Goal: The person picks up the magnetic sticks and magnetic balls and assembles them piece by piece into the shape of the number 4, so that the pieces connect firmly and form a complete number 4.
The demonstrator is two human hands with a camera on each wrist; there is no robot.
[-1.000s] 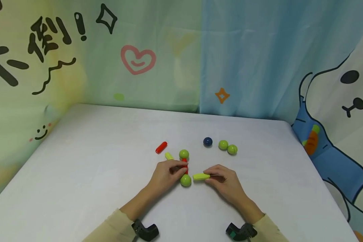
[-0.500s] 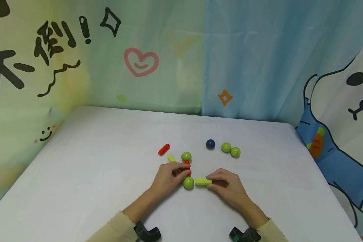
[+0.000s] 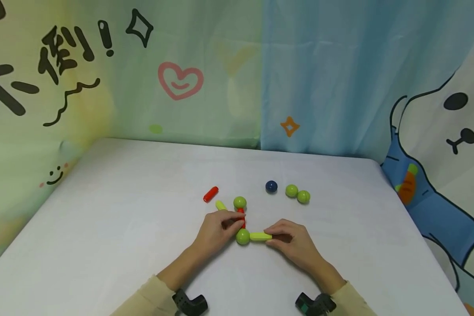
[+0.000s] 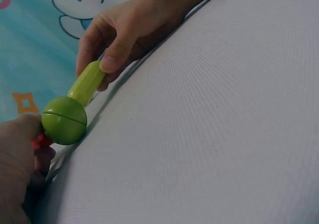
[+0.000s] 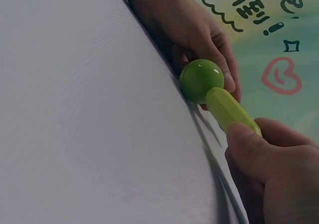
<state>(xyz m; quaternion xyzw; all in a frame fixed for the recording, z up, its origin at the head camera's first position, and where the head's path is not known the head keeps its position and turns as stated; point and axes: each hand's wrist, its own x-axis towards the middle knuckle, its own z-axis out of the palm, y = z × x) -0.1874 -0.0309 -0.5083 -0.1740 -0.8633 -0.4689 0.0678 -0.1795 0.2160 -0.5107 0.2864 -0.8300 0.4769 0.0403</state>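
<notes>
The left hand (image 3: 217, 230) pinches a red stick (image 3: 242, 224) that stands between two green balls, a far one (image 3: 239, 202) and a near one (image 3: 242, 237). Between its thumb and fingers the right hand (image 3: 294, 241) holds a yellow-green stick (image 3: 260, 236), whose left end touches the near ball. In the left wrist view the same yellow-green stick (image 4: 85, 84) meets the green ball (image 4: 65, 120), and a bit of red (image 4: 42, 141) shows at the left fingers. The right wrist view shows the stick (image 5: 229, 109) against the ball (image 5: 202, 80).
A loose red stick (image 3: 211, 194) and another yellow-green stick (image 3: 220, 205), partly hidden by the left hand, lie beyond that hand. Farther back on the white table (image 3: 142, 184) are a dark blue ball (image 3: 271, 186) and two green balls (image 3: 292, 190) side by side.
The right hand has moved left with the yellow-green stick, closing the gap between its end and the near green ball. The left hand keeps its grip on the red stick.
</notes>
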